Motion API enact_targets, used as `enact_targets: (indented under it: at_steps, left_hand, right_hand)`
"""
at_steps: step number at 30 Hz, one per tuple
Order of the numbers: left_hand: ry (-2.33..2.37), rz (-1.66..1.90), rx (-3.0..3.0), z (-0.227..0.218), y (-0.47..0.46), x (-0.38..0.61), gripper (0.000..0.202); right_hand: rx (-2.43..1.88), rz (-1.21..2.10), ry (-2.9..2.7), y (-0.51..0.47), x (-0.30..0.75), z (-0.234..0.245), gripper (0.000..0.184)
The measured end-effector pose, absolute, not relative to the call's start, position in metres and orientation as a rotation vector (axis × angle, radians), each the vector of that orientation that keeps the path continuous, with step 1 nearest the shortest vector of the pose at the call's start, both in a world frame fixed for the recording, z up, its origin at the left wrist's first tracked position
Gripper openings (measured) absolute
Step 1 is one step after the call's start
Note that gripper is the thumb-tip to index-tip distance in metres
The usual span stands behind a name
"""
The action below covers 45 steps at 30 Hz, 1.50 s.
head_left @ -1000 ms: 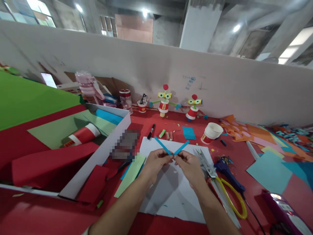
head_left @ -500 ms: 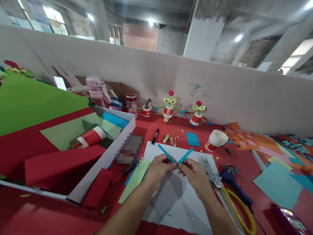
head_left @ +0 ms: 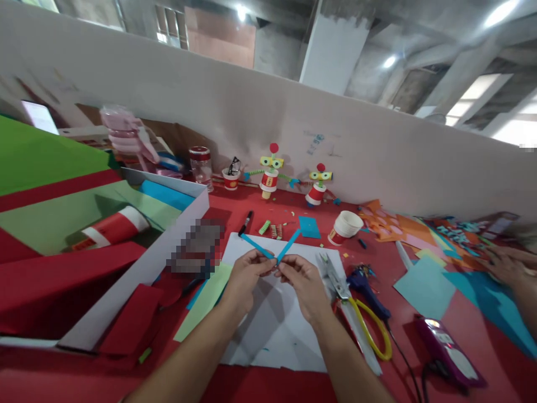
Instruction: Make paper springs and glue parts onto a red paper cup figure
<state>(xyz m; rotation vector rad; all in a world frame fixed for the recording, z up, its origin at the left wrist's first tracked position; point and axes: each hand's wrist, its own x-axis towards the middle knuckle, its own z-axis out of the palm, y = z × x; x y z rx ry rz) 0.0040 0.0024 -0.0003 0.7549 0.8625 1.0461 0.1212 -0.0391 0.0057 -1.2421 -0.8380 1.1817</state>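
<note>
My left hand (head_left: 243,275) and my right hand (head_left: 302,282) meet above a white sheet (head_left: 274,324) on the red table. Both are closed in a pinch on two crossed blue paper strips (head_left: 289,245), which fan up and away in a V. The left strip (head_left: 255,245) points toward a black marker (head_left: 245,223). Scissors with yellow handles (head_left: 356,313) lie just right of my right hand.
A white box (head_left: 138,274) of coloured paper stands at the left. Two paper-cup figures (head_left: 268,179) stand by the back wall, a tipped paper cup (head_left: 344,226) nearer. A blue glue gun (head_left: 369,288), a purple device (head_left: 444,350) and loose paper lie right. Another person's hand (head_left: 509,266) rests at far right.
The view swung to the right and down a little; another person's hand has come into view at the right edge. My hands keep the same pinch on the crossed strips.
</note>
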Motion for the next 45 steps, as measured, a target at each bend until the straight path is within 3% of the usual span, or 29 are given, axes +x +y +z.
enact_targets:
  at_steps: [16, 26, 45]
  left_hand:
    - [0.851, 1.076, 0.845, -0.002, -0.003, 0.01, 0.018]
    - [0.793, 0.903, 0.639, -0.004, 0.004, 0.005, 0.027]
    - [0.797, 0.981, 0.714, -0.01, 0.004, 0.006, 0.031]
  right_hand:
    - [-1.261, 1.098, -0.751, -0.037, 0.126, 0.001, 0.015]
    - [-1.213, 1.272, -0.66, -0.036, 0.136, 0.005, 0.019]
    - [-1.258, 1.047, -1.023, -0.041, 0.133, -0.002, 0.013]
